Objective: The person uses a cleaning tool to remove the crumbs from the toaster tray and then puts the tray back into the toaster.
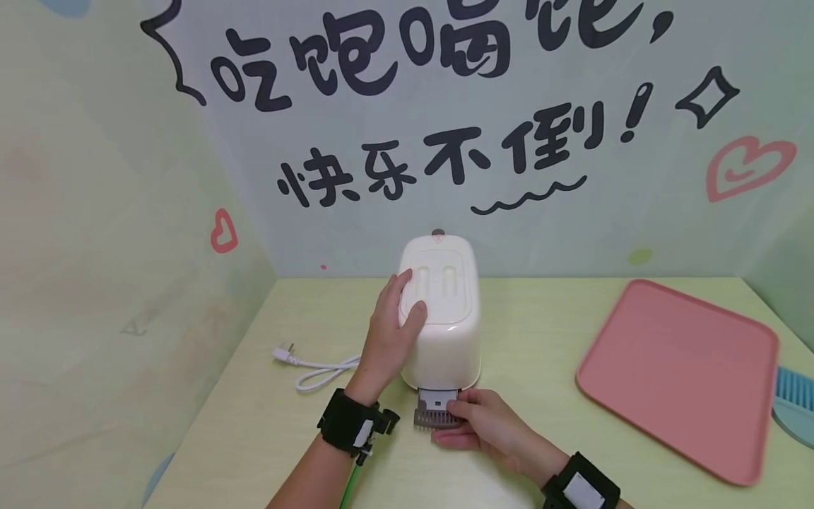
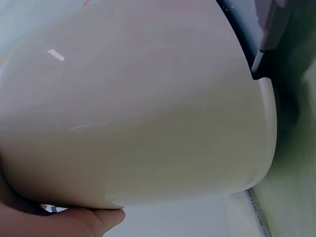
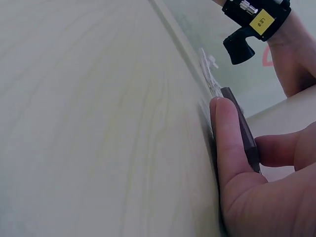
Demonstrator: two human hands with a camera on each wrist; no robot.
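Observation:
A glossy white appliance (image 1: 443, 346) with rounded corners and two long recesses in its top stands on the table. My left hand (image 1: 392, 332) rests against its upper left side, thumb and fingers extended over the top edge. In the left wrist view the appliance's smooth wall (image 2: 148, 113) fills most of the picture, with fingertips at its edge. At its front base a grey slotted tray (image 1: 436, 410) sticks out. My right hand (image 1: 492, 428) pinches that tray, thumb above and fingers beneath. The right wrist view shows its dark edge (image 3: 244, 129) between the fingers, close over the table.
A white power cord (image 1: 321, 371) with a plug lies left of the appliance. At the right is a pink tray (image 1: 680, 382), with a blue ribbed item (image 1: 795, 406) partly behind it. A printed wall (image 1: 381, 233) rises along the table's back edge.

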